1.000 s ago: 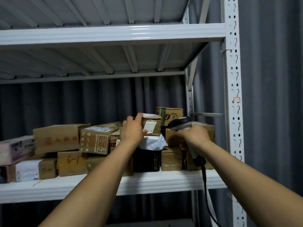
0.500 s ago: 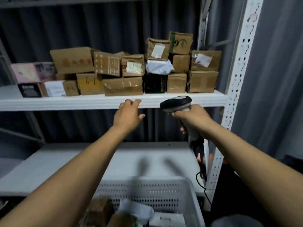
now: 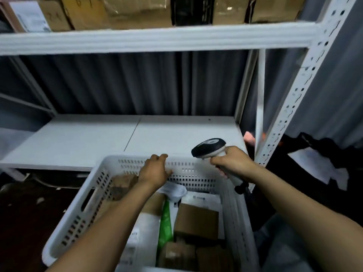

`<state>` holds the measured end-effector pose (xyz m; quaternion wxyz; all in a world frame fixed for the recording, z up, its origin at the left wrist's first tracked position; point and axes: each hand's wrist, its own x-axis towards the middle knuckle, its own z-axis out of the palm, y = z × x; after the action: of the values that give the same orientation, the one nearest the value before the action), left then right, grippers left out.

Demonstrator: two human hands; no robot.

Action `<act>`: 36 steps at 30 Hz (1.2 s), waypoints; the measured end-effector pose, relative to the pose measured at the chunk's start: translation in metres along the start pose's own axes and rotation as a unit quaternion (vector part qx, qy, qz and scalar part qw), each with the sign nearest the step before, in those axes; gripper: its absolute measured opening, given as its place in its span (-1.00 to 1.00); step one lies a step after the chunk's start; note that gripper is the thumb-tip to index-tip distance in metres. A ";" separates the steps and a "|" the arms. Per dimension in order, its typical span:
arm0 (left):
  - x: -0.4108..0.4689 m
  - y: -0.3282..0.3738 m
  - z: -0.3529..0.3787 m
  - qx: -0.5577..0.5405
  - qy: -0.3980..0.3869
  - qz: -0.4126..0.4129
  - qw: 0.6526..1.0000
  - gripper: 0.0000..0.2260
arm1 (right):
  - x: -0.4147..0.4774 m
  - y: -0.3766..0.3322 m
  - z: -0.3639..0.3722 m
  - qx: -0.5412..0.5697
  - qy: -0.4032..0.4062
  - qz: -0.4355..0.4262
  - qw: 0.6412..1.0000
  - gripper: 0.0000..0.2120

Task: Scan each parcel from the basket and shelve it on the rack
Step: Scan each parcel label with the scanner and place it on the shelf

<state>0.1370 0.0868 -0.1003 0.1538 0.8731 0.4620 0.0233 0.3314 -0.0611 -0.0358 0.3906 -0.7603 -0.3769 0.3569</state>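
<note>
Parcel stockroom: white steel rack (image 3: 290, 91), labelled cartons (image 3: 137, 10) shelved, parcel-filled basket (image 3: 196, 173).

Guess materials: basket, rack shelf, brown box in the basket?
Basket: white moulded plastic, probably; slotted walls, rounded rim. Rack shelf: painted steel by the look; smooth white beam, punched upright. Brown box: matte cardboard, plain kraft faces.

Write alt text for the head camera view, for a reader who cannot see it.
A person's empty left hand hovers over a white basket full of parcels, while the right hand grips a scanner. Behind the basket stands a white rack with cardboard boxes on its upper shelf.
</note>
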 end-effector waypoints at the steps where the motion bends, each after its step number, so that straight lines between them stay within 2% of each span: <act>1: 0.002 -0.006 0.017 0.000 -0.018 -0.007 1.000 -0.45 | 0.005 0.013 0.004 -0.017 -0.007 0.012 1.000 -0.84; 3: 0.005 -0.016 0.048 -0.004 -0.048 -0.026 0.999 -0.45 | 0.014 0.034 0.011 -0.032 -0.023 0.031 0.999 -0.88; 10: 0.001 -0.032 0.147 -0.008 -0.141 -0.041 0.989 -0.45 | 0.037 0.061 0.033 -0.054 -0.079 0.079 0.992 -0.82; 13: 0.001 -0.033 0.186 -0.024 -0.208 -0.017 0.978 -0.41 | 0.040 0.076 0.043 -0.057 -0.104 0.104 0.987 -0.87; 16: 0.010 -0.034 0.212 -0.026 -0.258 0.016 0.966 -0.27 | 0.044 0.091 0.047 -0.076 -0.120 0.119 0.983 -0.86; 19: 0.026 -0.038 0.234 -0.007 -0.269 0.038 0.962 -0.08 | 0.049 0.102 0.046 -0.090 -0.108 0.124 0.982 -0.82; 22: 0.039 -0.043 0.254 0.064 -0.288 0.091 0.951 0.06 | 0.051 0.112 0.044 -0.095 -0.094 0.130 0.982 -0.75; 25: 0.043 -0.045 0.270 0.165 -0.297 0.151 0.928 0.10 | 0.054 0.116 0.042 -0.089 -0.098 0.141 0.981 -0.74; 28: 0.039 -0.048 0.277 0.209 -0.286 0.150 0.923 0.06 | 0.056 0.114 0.042 -0.079 -0.097 0.148 0.981 -0.76; 32: 0.030 -0.056 0.270 0.182 -0.271 0.126 0.937 0.05 | 0.060 0.104 0.043 -0.069 -0.095 0.139 0.983 -0.80; 36: 0.014 -0.064 0.237 0.074 -0.253 0.054 0.963 0.15 | 0.060 0.093 0.043 -0.055 -0.090 0.115 0.988 -0.78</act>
<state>0.1372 0.0731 -0.3460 0.1990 0.8832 0.3605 -0.2245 0.3507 -0.0347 -0.1496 0.2689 -0.7835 -0.3397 0.4455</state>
